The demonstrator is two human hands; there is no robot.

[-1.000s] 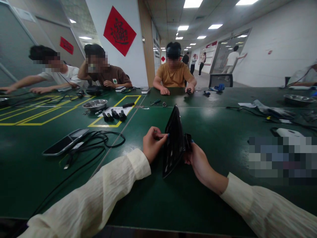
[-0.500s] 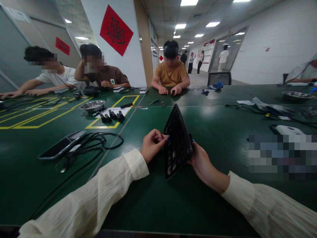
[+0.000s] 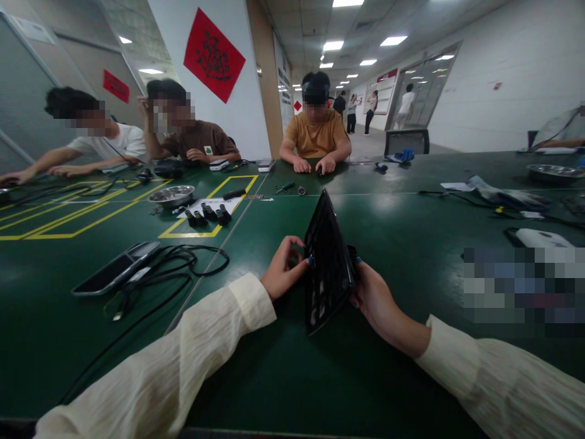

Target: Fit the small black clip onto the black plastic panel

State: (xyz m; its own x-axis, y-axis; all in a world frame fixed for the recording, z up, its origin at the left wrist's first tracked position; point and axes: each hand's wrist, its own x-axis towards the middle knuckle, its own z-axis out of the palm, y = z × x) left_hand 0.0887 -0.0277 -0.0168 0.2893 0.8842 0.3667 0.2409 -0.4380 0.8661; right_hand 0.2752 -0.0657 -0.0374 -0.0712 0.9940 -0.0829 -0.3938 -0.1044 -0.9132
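Over the green tabletop (image 3: 265, 378), a black panel (image 3: 328, 277) tilts between the hands, the right hand (image 3: 378, 302) gripping its back edge, the left hand (image 3: 283, 268) touching its face, pinching or not I cannot tell; pressing against a slack right grip could tip it.

At the near left lies a flat device (image 3: 116, 268), and beside it a black cable (image 3: 171, 255). Farther on the left, a metal bowl (image 3: 171, 196) stands near a white paper (image 3: 214, 203) and some black parts (image 3: 209, 212). At the far side sits a person in orange (image 3: 315, 137).
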